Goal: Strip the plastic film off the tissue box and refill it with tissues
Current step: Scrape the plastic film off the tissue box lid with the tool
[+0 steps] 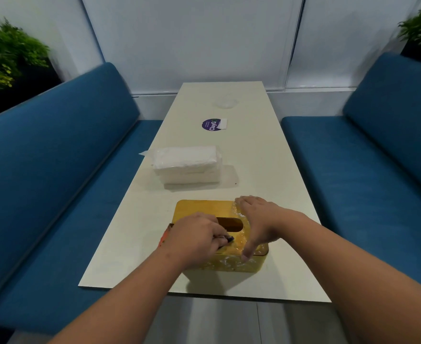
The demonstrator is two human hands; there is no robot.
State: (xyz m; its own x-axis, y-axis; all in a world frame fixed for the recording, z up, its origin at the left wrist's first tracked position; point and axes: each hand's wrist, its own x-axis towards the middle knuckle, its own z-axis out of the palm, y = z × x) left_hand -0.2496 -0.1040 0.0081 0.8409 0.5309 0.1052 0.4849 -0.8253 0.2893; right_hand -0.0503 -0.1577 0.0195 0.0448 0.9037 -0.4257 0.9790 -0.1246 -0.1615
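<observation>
Blue benches flank a long white table (266, 170) under a pale wall, with green plants at both upper corners of the room.

At the table's near edge, the left hand (199, 237) is curled tight around a small dark tool (227, 240), its tip against the top of the box (197, 209) just beside the oval slot (230, 224). What the tool is I cannot tell; an orange strip pokes out behind the wrist. The right hand (259, 219) spans the box's right end, fingers bent over the far edge and thumb pressed down on the near side, bracing it. Film (241, 244), crinkled and shiny, clings to the right part of the lid and the front face.

Past the box, toward the table's left edge, lies the tissues (188, 165) pack, in its clear wrap. Farther along sits a purple sticker (210, 125) with a white card beside it.

Stripping looks to be the step in hand, with film left on. Next would call for lifting a loosened edge and peeling while the other hand steadies the box; refilling waits.
</observation>
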